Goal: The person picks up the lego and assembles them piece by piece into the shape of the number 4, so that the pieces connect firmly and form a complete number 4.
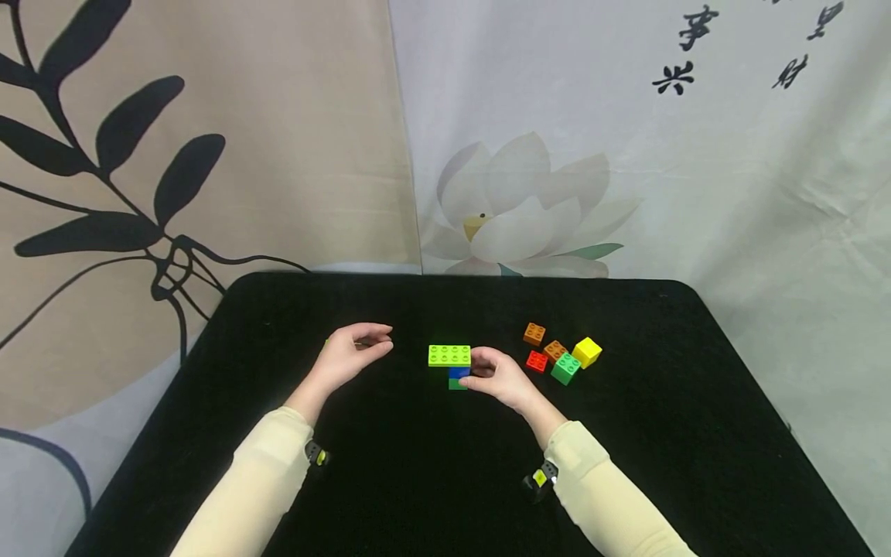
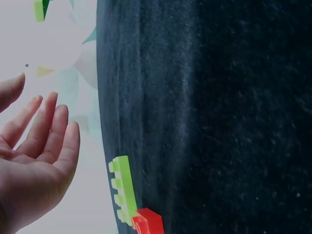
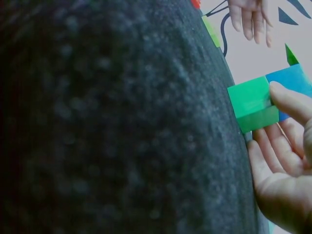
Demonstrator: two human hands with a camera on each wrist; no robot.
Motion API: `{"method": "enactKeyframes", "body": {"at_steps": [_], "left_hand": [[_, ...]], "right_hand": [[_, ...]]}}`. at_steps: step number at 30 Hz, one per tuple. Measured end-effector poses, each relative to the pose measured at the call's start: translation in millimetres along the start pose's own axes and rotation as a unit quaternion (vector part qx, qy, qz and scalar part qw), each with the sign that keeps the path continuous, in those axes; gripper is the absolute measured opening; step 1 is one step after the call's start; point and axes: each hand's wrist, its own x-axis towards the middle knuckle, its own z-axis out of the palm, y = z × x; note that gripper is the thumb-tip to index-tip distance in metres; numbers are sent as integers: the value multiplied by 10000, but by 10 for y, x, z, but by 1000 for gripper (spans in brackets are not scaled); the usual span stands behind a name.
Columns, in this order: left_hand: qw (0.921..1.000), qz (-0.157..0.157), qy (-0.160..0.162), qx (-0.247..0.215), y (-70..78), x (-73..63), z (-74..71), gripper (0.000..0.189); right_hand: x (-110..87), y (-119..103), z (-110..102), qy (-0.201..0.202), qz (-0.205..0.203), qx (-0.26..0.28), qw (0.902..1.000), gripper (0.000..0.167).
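Observation:
A small stack of toy building bricks is pinched between the thumb and fingers of my right hand (image 1: pixel 503 379). Its top is a long lime brick (image 1: pixel 448 356), with a blue brick (image 3: pixel 290 80) beneath it and a green brick (image 3: pixel 251 100) at the bottom. The long brick juts out to the left of the others. My left hand (image 1: pixel 346 354) hovers left of the stack, thumb and fingers apart, with nothing between them. Another lime brick (image 2: pixel 125 190) and a red brick (image 2: pixel 149 222) lie on the table near the left hand, mostly hidden behind it in the head view.
Right of the right hand lies a loose group of bricks: an orange brick (image 1: pixel 534 333), a second orange brick (image 1: pixel 554 350), a red brick (image 1: pixel 537 361), a green brick (image 1: pixel 566 368) and a yellow brick (image 1: pixel 588 352). A black cloth covers the table (image 1: pixel 431 480). Printed curtains (image 1: pixel 313 155) hang behind.

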Motion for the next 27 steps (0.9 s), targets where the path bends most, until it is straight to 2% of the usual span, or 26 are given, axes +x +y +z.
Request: {"method": "enactKeyframes", "body": {"at_steps": [6,15,27], "left_hand": [[9999,-102,15,67,-43,-22,-42,34],[9989,-332,232,227,-150,-35,-168,37],[9951,-760,518,375,-345,-16,-348,42]], "right_hand": [[4,-15,-3,-3,36,-10,10000,47],[2,-35,-14,-56,2,9,10000,51],[-29,-245,-75,66,-584,-87,9982,54]]}}
